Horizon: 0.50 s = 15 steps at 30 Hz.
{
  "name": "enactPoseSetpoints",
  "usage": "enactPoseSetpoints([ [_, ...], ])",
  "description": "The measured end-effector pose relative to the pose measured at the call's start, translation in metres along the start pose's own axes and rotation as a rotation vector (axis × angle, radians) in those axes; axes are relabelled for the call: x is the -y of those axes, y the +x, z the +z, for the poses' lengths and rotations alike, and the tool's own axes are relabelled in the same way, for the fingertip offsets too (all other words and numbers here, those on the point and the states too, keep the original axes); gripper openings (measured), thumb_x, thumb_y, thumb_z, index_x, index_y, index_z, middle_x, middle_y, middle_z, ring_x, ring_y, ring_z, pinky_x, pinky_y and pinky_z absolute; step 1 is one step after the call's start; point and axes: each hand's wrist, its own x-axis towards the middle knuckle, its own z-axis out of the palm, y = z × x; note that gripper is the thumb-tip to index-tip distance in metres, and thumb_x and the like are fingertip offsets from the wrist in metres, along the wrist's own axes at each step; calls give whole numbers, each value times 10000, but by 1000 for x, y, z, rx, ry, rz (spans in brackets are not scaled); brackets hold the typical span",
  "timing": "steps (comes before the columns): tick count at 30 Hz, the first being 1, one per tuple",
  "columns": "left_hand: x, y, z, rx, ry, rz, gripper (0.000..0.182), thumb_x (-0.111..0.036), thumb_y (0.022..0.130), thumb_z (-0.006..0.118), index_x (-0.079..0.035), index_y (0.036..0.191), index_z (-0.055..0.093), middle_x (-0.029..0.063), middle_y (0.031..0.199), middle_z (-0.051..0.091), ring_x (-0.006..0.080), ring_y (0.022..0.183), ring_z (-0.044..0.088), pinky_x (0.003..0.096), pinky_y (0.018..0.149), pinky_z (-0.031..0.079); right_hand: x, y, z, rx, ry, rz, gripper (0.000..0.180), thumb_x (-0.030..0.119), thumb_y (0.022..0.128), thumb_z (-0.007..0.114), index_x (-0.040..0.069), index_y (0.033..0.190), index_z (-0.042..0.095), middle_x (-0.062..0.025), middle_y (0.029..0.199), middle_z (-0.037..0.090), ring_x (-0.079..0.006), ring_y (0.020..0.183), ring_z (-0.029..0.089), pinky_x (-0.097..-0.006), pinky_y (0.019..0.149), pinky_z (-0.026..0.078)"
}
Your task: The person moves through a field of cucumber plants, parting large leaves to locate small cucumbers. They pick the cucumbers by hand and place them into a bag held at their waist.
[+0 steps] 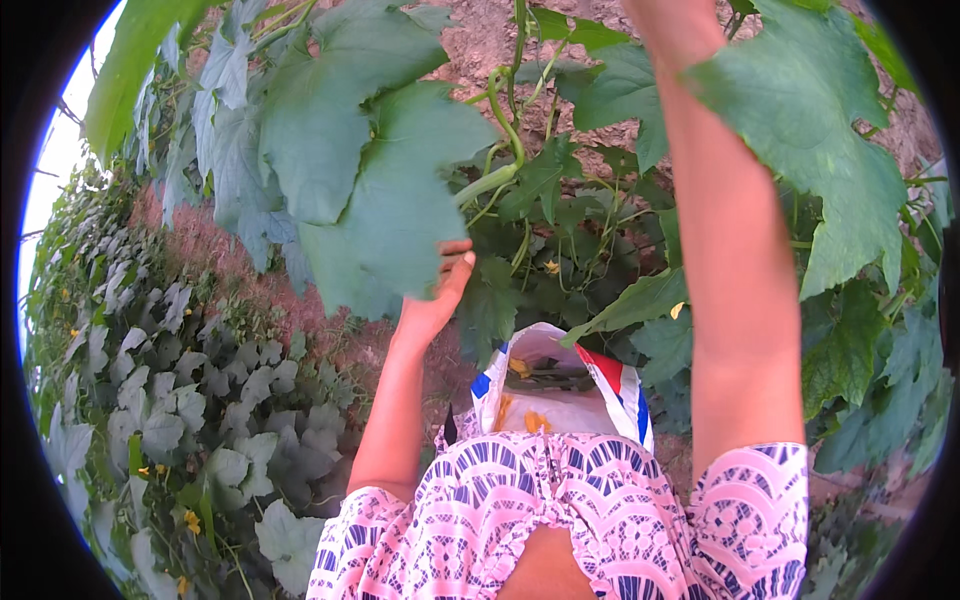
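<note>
My left hand [448,281] is raised at the middle of the view, its fingers partly behind a large green leaf [397,195]. Whether it grips anything there is hidden. Just right of that leaf a slender green ridged gourd [486,184] hangs from a curled stem [495,97]. My right arm reaches up past the top edge, so my right hand is out of view; another broad leaf [817,142] lies beside that forearm. In front of my body an open woven plastic sack [630,390], white with blue and red, holds green slender pieces and yellow flowers.
Climbing vines with tendrils and a few yellow flowers [552,267] hang ahead. A rough brown surface [480,45] shows behind them. Dense leafy plants [180,405] cover the left side, beside a strip of bare reddish ground [247,285]. More foliage [892,360] stands at the right.
</note>
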Motion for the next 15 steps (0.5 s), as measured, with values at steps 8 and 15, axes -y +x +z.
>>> enactPoseSetpoints([
  [8, -4, 9, -3, -146, 16, 34, 636, -133, 917, 571, 18, 1444, 248, 144, 1097, 623, 173, 906, 639, 286, 801, 501, -36, -141, -55, 134, -231, 923, 226, 118, 871, 490, 3, 1055, 556, -47, 894, 613, -104, 704, 541, -273, 585, 450],
  [15, -38, 9, -15, -117, -53, 19, 588, -174, 953, 560, 40, 1420, 273, 101, 1083, 644, 147, 924, 643, 259, 799, 476, -50, -148, -64, 266, -130, 1327, 446, 516, 900, 566, 72, 943, 567, 5, 714, 514, -58, 561, 433, -211, 491, 312],
])
